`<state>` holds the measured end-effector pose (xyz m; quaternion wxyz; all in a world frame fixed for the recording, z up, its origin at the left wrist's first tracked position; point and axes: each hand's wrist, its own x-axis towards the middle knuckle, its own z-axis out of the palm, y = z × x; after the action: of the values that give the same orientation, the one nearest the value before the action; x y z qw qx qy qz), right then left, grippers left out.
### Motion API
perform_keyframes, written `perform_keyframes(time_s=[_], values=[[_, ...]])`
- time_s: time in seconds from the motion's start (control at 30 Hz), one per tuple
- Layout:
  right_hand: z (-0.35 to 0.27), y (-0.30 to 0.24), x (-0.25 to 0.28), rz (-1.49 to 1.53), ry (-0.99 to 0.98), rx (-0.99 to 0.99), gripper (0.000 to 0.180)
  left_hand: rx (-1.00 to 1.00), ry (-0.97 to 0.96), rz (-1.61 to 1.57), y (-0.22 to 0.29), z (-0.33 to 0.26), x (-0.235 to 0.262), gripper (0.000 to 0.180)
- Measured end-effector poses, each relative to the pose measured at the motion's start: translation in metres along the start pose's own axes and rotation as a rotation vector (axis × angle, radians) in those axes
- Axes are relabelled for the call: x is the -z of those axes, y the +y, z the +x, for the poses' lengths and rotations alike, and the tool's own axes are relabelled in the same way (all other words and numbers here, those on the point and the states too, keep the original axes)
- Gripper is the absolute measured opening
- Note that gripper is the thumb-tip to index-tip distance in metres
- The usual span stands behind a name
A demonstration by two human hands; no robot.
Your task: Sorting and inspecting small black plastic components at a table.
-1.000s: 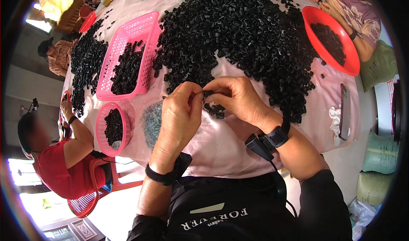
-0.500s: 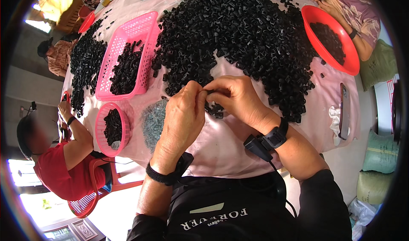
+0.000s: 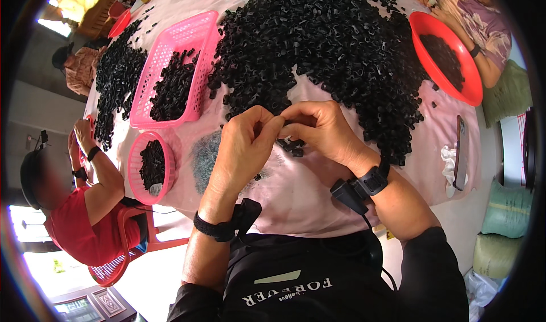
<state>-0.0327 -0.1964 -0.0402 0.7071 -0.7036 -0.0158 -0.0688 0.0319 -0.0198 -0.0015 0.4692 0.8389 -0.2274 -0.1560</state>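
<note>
My left hand and my right hand meet over the near edge of a large heap of small black plastic clips. Both are closed, thumb and forefinger pinched together, with the fingertips touching. Between them is a small black plastic piece, mostly hidden by the fingers. Just under my right fingertips lie a few loose clips. Beside my left wrist, a patch of tiny grey metallic parts rests on the pink cloth.
To the left stand a pink rectangular basket and a round pink basket, both holding black pieces. A red basin and a phone-like slab lie right. Co-workers sit around the table, one in a red shirt.
My hands stay pinched together, and the left fingertips have shifted slightly right and bent more. The view has moved a little. The red-shirted co-worker's hands have risen.
</note>
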Motion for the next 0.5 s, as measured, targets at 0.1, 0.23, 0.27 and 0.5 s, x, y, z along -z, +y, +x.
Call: perform_keyframes(time_s=[0.1,0.23,0.27,0.5], values=[[0.004,0.003,0.001,0.138,0.000,-0.028,0.013,0.003,0.124,-0.056,-0.003,0.001,0.000,0.020],[0.007,0.000,0.007,0.063,0.081,-0.058,0.015,-0.005,0.146,0.233,-0.010,-0.001,0.009,0.017],[0.007,-0.001,0.007,0.064,0.082,-0.059,0.015,-0.036,0.150,0.257,-0.012,-0.002,0.009,0.015],[0.010,0.003,0.007,0.088,0.225,-0.077,0.013,-0.208,0.096,0.450,-0.022,-0.002,0.008,0.015]])
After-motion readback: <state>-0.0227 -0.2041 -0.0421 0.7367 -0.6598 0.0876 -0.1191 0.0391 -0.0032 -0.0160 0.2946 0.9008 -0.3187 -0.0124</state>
